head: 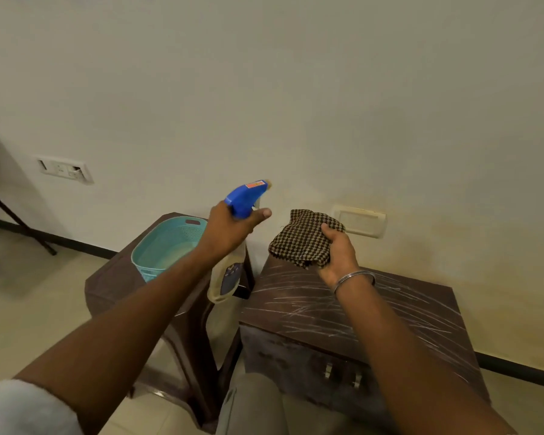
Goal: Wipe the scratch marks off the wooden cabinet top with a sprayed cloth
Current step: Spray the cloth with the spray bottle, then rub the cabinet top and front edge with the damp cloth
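Spray bottle (233,243) in left hand (230,227), cloth (302,240) in right hand (338,252)

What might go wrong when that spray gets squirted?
The blue-topped spray bottle in the left hand points a bit above the brown checked cloth held by the right hand, so spray may hit the cream wall. The cloth is bunched, so it might wet unevenly.
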A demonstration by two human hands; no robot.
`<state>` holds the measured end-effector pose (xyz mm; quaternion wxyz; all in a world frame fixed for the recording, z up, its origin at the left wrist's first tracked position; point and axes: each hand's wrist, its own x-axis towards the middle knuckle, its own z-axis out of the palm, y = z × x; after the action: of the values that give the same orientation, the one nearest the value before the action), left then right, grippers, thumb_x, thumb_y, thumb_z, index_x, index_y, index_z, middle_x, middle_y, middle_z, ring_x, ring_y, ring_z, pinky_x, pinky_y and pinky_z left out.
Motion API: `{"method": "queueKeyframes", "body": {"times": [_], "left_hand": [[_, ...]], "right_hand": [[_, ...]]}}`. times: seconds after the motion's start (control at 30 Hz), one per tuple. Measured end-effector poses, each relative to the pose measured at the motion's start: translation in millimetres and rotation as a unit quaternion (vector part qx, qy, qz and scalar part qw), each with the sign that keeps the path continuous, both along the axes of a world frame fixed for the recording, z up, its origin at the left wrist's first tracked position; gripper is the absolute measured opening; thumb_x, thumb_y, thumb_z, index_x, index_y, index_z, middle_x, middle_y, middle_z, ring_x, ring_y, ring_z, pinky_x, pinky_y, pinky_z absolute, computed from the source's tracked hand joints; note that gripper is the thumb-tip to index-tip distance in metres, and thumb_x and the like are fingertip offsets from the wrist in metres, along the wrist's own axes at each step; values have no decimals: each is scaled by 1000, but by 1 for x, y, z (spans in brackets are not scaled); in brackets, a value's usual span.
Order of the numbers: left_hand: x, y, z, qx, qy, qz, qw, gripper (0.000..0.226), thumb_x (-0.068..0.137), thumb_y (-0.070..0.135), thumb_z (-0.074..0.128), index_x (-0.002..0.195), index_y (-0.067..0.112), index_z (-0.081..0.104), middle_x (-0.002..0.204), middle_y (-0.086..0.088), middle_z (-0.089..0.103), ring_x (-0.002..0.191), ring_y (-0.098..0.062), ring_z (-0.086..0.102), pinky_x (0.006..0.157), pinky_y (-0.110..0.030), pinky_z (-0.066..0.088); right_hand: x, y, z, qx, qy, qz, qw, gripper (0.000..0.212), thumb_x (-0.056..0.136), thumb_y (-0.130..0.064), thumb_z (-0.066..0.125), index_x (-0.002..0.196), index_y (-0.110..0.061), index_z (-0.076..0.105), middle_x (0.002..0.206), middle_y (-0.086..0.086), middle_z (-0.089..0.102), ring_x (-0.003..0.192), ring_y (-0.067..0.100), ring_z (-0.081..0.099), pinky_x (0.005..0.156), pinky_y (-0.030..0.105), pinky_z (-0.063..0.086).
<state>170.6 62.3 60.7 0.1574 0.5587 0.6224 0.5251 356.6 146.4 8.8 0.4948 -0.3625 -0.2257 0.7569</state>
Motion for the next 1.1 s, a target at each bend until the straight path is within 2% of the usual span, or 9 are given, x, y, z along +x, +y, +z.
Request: {"method": "queueKeyframes", "body": {"times": [0.07, 0.17, 0.37, 0.5, 0.6, 0.8, 0.87, 0.97, 1.1], "left_hand": [[-14, -4, 15, 17, -19, 25, 999, 33, 86, 35, 76, 101, 9, 63, 80, -19, 67, 72, -30, 67, 72, -41, 58], [-40, -11, 31, 44, -51, 69, 995, 38, 88, 34, 75, 107, 4, 63, 88, -23, 67, 80, -37, 68, 77, -49, 58], [-104, -16, 58, 95, -106, 123, 982, 32, 92, 29, 71, 108, 3, 61, 87, -11, 63, 74, -22, 65, 76, -42, 56], [-137, -12, 54, 96, -108, 137, 980, 38, 92, 31, 72, 107, -1, 60, 87, -14, 62, 75, -22, 65, 73, -39, 56], [-154, -9, 35, 93, -98, 146, 980, 27, 91, 31, 72, 99, 8, 59, 83, -12, 62, 73, -22, 64, 70, -35, 56], [-174, -5, -11, 44, -116, 118, 985, 19, 94, 29, 69, 105, 17, 60, 85, -12, 55, 77, -23, 56, 81, -51, 56], [-177, -5, -23, 13, -125, 128, 984, 26, 94, 33, 69, 101, 9, 62, 83, -12, 55, 76, -23, 55, 79, -49, 54], [-180, -3, -37, -20, -141, 138, 980, 44, 93, 40, 68, 96, -4, 62, 81, -13, 58, 75, -23, 55, 76, -41, 48], [-180, 0, -39, -32, -137, 150, 979, 45, 90, 46, 69, 98, 2, 63, 85, -11, 60, 78, -22, 56, 80, -44, 51]], "right_hand": [[-18, -1, 10, 12, 2, 30, 999, 35, 92, -6, 52, 127, 1, 55, 125, 22, 62, 113, 40, 61, 99, 55, 48], [-48, -2, 26, 39, 16, 65, 997, 42, 87, 6, 54, 128, 6, 52, 128, 26, 59, 116, 42, 59, 102, 57, 45], [-111, -5, 38, 15, 49, 90, 995, 44, 83, 11, 55, 127, 5, 53, 127, 25, 59, 114, 41, 60, 98, 54, 49], [-149, -10, 36, -7, 44, 106, 993, 40, 85, 8, 52, 125, 4, 56, 124, 24, 62, 108, 40, 63, 80, 50, 56], [-176, -12, 27, -21, 28, 120, 992, 42, 87, 7, 51, 128, 4, 54, 126, 25, 60, 112, 41, 60, 91, 55, 51], [-206, -18, 6, -53, 8, 147, 988, 41, 89, 5, 51, 130, 4, 52, 130, 25, 58, 118, 41, 57, 103, 55, 45], [-206, -18, 1, -60, 10, 148, 987, 41, 90, 4, 52, 131, 4, 51, 130, 24, 58, 118, 41, 58, 102, 53, 46], [-196, -17, -6, -68, 16, 145, 987, 40, 90, 3, 54, 130, 3, 51, 129, 24, 59, 117, 40, 59, 97, 51, 49], [-177, -15, -13, -72, 23, 137, 988, 32, 91, 2, 53, 124, 3, 54, 118, 24, 63, 110, 40, 61, 80, 49, 55]]}}
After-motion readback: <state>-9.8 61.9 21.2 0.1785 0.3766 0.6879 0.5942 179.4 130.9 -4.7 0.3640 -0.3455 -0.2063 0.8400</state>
